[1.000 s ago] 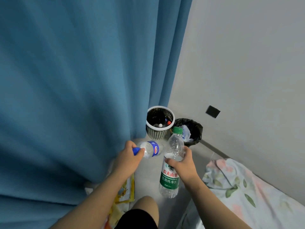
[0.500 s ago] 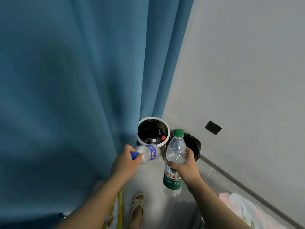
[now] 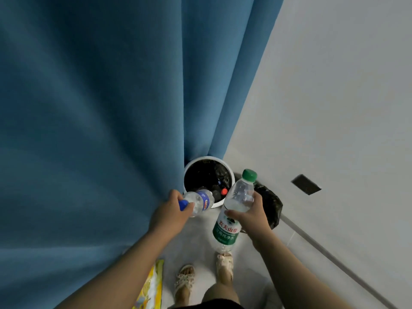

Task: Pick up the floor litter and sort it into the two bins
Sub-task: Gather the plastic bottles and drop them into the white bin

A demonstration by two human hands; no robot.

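As left hand [image 3: 171,211] grips small bottle [image 3: 200,200], base at bin [image 3: 208,157]

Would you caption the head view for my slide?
Left hand holds a blue-capped bottle, right hand a green-capped bottle, by the white bin.

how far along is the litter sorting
Done: the white bin already holds bottles. In hand: the left hand grips a small blue-capped bottle over that bin's near rim; the right hand grips a green-capped bottle, cap up, near the black bin. Left: neither bottle is dropped yet, and a yellow packet lies on the floor by the curtain.
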